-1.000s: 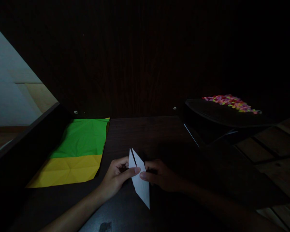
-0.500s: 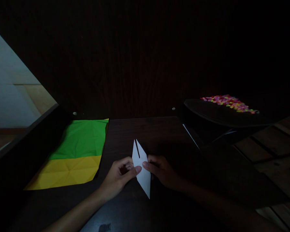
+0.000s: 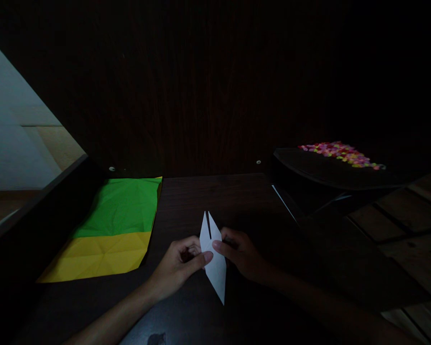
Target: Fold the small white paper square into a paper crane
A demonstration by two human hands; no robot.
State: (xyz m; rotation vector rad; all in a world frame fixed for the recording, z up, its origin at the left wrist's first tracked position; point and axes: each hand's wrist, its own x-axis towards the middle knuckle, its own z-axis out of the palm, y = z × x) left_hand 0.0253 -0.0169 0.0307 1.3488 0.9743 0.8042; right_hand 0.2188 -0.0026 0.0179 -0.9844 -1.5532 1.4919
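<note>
Two hands are in view — the left hand [image 3: 177, 266] and the right hand [image 3: 242, 254], both the person's own. Between their fingertips sits one folded white paper piece [image 3: 213, 261], its top split into two points. Well to the left of the fingers lie two coloured sheets: one green sheet [image 3: 124, 206] and one yellow sheet [image 3: 96, 256]. Far to the right of the fingers is one pile of small multicoloured pieces [image 3: 339, 153] — too many and too small to count.
</note>
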